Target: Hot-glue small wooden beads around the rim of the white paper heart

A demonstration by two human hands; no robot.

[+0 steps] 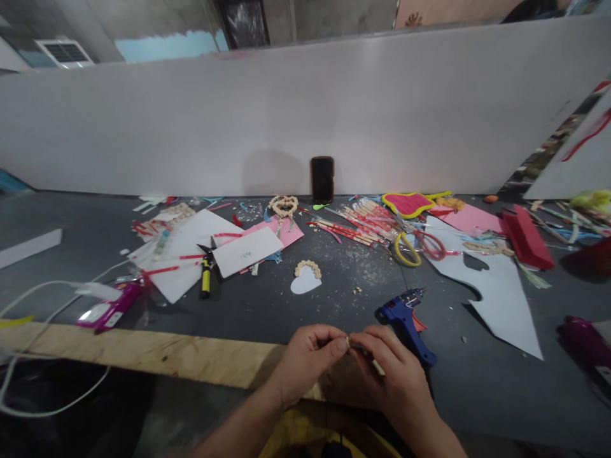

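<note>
Near the table's front edge, my left hand (pixel 310 356) is closed, thumb and forefinger pinching a small pale piece (pixel 348 342). My right hand (pixel 394 372) meets it fingertip to fingertip, its fingers closed around something slim and mostly hidden; a pale bit shows below the fingers. What that is I cannot make out. Beyond my hands lies a white paper heart (pixel 306 284), with small beige pieces (pixel 308 266) in an arc along its upper edge. To the right of my right hand rests a blue glue gun (pixel 405 324) with a red trigger.
Black-and-yellow pliers (pixel 205 273) lie left, beside white cards (pixel 248 251). Yellow-and-red-handled scissors (pixel 415 247), red-wrapped sticks (pixel 353 222) and cut white paper (pixel 491 292) lie right. A phone (pixel 323 179) leans against the white partition (pixel 200 127). A purple device (pixel 112 308) sits far left near a white cable (pixel 48 286).
</note>
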